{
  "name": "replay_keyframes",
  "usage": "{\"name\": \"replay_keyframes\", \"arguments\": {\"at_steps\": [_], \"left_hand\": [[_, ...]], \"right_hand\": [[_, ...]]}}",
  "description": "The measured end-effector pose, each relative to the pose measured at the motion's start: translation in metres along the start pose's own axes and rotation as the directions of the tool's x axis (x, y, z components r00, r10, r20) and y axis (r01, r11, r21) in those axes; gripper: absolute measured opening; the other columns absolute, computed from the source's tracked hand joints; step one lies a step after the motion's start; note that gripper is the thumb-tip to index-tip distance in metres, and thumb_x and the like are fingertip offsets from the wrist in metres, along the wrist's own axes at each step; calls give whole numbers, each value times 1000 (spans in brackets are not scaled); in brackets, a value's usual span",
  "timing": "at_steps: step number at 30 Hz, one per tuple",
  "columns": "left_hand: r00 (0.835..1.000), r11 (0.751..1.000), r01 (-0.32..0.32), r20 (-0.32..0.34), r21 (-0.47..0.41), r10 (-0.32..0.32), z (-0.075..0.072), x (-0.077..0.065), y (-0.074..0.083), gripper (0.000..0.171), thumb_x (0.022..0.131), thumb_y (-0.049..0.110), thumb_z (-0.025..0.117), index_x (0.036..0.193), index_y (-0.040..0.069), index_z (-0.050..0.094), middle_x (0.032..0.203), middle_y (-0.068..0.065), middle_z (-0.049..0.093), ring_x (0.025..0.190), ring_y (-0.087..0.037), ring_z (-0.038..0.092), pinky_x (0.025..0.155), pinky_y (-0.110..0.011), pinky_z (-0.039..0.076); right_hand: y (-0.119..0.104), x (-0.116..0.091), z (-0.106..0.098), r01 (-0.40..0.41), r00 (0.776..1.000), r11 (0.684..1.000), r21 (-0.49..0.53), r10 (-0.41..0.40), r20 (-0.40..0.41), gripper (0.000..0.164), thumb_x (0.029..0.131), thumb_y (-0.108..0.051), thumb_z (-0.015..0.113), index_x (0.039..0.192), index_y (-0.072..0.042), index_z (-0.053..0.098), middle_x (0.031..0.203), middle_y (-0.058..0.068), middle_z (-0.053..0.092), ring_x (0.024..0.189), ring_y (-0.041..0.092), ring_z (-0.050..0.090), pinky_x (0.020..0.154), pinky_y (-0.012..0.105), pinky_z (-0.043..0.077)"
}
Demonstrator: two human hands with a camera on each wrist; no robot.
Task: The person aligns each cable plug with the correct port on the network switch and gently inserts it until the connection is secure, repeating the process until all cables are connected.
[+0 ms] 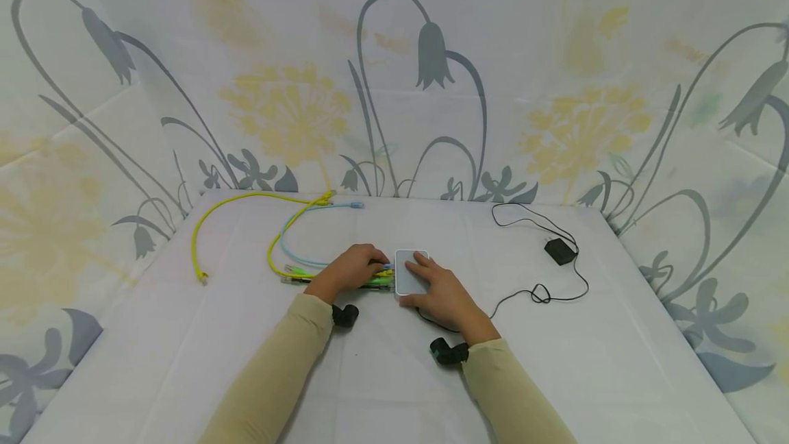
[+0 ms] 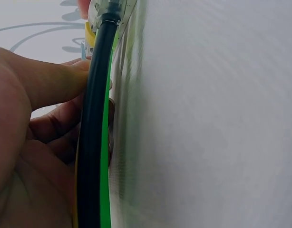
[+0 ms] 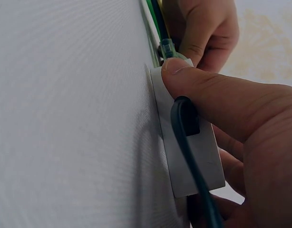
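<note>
A small white network switch (image 1: 411, 274) with a grey top lies on the table. My right hand (image 1: 445, 292) holds it, thumb against the near side and fingers across the top. In the right wrist view, a black power plug (image 3: 188, 116) sits in its near side. Several Ethernet cables run to its left side, including a black Ethernet cable (image 2: 94, 118) and a green one (image 2: 105, 166). My left hand (image 1: 351, 269) pinches among the cables close to the switch, by the light blue and yellow ones; I cannot tell which cable it pinches.
A loose yellow cable (image 1: 212, 211) loops at the back left, with a light blue cable (image 1: 290, 225) beside it. A black power adapter (image 1: 559, 251) lies to the right, its thin cord (image 1: 585, 286) knotted and trailing toward the switch. Patterned fabric (image 1: 394, 88) stands behind the white table.
</note>
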State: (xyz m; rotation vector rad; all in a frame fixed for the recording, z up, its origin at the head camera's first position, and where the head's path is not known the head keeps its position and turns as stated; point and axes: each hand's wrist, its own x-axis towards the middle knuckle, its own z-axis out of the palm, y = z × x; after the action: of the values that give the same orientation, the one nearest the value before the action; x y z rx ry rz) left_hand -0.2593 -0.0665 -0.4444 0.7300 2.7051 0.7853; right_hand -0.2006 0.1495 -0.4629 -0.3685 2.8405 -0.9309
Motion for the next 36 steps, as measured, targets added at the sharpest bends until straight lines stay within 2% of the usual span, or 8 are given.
{"name": "replay_keyframes", "arguments": {"at_steps": [10, 23, 36], "left_hand": [[999, 1000, 27, 21, -15, -27, -1, 3, 2, 26, 100, 13, 53, 120, 7, 68, 120, -8, 66, 118, -26, 59, 103, -41, 47], [1000, 1000, 2, 22, -5, -2, 4, 9, -4, 26, 100, 12, 52, 120, 7, 68, 120, -9, 66, 118, -26, 59, 103, -41, 47], [999, 999, -32, 24, 6, 32, 0, 8, -1, 26, 99, 11, 53, 118, 6, 69, 119, -9, 67, 116, -26, 60, 102, -41, 48]], "right_hand": [[-2, 0, -2, -3, 1000, 1000, 1, 3, -6, 77, 79, -50, 76, 146, -28, 45, 159, -10, 27, 147, 29, 26, 115, 51, 32], [-4, -1, -2, -20, 1000, 999, 32, 20, -7, 76, 78, -47, 77, 145, -26, 47, 159, -10, 28, 148, 27, 25, 115, 51, 32], [-5, 0, -2, -13, 1000, 999, 39, 14, -11, 77, 78, -45, 78, 145, -24, 48, 158, -7, 29, 148, 27, 25, 115, 51, 32]]}}
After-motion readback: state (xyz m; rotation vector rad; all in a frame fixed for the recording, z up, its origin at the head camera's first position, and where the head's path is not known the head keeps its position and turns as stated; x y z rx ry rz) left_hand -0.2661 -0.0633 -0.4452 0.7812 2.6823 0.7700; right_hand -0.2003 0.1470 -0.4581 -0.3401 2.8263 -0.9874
